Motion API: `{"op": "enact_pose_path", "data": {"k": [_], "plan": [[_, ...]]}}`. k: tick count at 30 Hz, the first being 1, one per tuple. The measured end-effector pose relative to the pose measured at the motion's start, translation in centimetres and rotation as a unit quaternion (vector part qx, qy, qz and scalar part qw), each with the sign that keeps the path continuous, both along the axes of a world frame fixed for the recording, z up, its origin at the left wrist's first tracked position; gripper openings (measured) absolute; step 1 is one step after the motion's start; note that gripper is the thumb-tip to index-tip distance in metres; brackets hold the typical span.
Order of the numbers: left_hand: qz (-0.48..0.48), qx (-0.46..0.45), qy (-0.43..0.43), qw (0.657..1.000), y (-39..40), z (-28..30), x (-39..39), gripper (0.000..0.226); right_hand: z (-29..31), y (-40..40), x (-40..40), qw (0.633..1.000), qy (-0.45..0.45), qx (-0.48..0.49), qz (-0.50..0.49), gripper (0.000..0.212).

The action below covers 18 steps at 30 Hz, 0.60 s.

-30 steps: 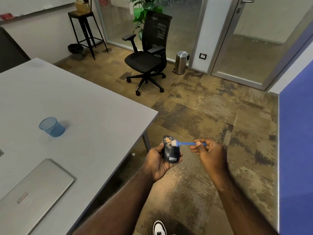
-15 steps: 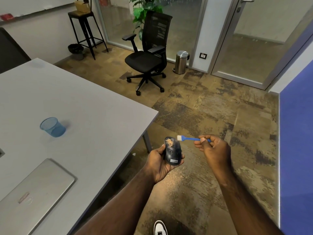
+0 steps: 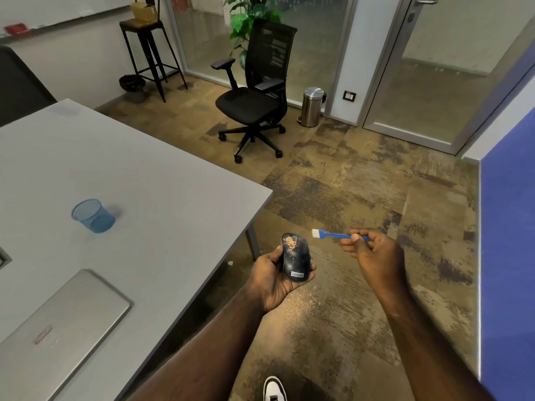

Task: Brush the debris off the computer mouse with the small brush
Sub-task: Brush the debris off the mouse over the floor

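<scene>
At 6 o'clock, nearest the camera, the toe of a white shoe shows on the carpet; both forearms reach up from the bottom edge. The left hand is curled under and around a dark mouse, cradling it top-up over the floor, just off the table edge; a patch of tan debris sits on the far end of the mouse, and a small label marks its near end. At about 2 o'clock from the mouse, the right hand pinches the handle of a small blue brush between thumb and fingers; the white bristles point toward 9 o'clock and hang near the mouse's far end, apart from it and not touching. Pale grit is scattered on the carpet below the hands.

To the left at 8 o'clock, a closed silver laptop lies on the grey table; farther along at 10 o'clock a blue mesh cup lies tipped on the tabletop. Beyond the table corner, at 12 o'clock, stands a black office chair with a green plant behind it; a small steel bin sits to its right by the glass wall; a tall black stool stands at 11 o'clock with a box on top.
</scene>
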State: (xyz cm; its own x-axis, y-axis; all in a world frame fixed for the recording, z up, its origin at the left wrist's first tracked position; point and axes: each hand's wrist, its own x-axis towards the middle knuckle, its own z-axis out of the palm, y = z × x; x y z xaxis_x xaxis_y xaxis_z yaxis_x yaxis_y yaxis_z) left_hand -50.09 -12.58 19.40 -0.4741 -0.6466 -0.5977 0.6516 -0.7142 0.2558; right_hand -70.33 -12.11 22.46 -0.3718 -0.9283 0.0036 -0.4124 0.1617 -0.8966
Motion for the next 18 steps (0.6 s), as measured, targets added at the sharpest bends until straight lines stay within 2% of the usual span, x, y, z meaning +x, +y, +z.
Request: {"op": "enact_pose_path", "data": {"k": [2,5,8,11,14,16,18], "plan": [[0.006,-0.01,-0.005,1.0,0.0,0.0,0.1,0.051,0.7,0.9,0.2,0.997,-0.051,-0.02,0.057,0.016],[0.014,-0.014,-0.024,1.0,-0.2,-0.1,0.0,0.051,0.8,2.3,1.4,0.987,0.003,-0.002,0.161,0.019],[0.012,-0.012,-0.026,1.0,-0.1,0.1,-0.2,0.052,0.4,1.8,1.7,0.994,0.059,0.005,0.097,0.017],[0.008,-0.001,-0.012,1.0,0.1,0.1,-0.1,0.05,0.9,1.0,1.0,0.999,0.04,-0.012,0.008,0.014],[0.004,-0.008,-0.016,1.0,0.1,0.0,-0.1,0.049,0.9,1.4,1.1,0.997,-0.021,-0.021,0.075,0.018],[-0.002,-0.018,-0.037,0.999,0.0,-0.1,-0.3,0.049,0.7,2.1,1.9,0.99,0.001,-0.005,0.137,0.023],[-0.005,-0.017,-0.046,0.999,-0.1,-0.1,-0.3,0.049,0.5,2.0,2.1,0.994,0.023,0.001,0.108,0.025]]}}
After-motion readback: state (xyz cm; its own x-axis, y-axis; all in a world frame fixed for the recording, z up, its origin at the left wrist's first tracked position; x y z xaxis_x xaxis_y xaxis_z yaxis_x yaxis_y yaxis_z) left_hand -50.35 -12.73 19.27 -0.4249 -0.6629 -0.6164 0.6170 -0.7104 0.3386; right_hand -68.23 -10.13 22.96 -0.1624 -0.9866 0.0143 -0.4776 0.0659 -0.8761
